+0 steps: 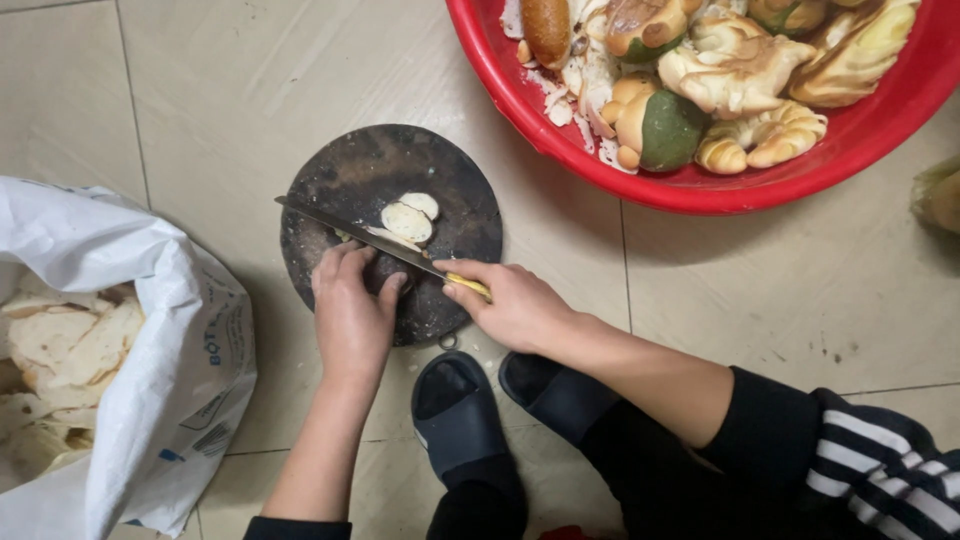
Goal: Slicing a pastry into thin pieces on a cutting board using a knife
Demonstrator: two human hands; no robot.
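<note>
A round dark cutting board (375,165) lies on the tiled floor. My right hand (512,305) grips the yellow handle of a long knife (350,228), whose blade crosses the board toward the left. My left hand (350,310) presses down on a piece of bread at the board's near edge; the bread is mostly hidden under my fingers. Pale cut bread slices (408,218) lie just beyond the blade.
A big red basin (700,190) full of assorted buns and rolls (735,70) stands at the top right. A white sack (170,340) at the left holds several bread slices (70,345). My feet in dark slippers (455,410) rest just below the board.
</note>
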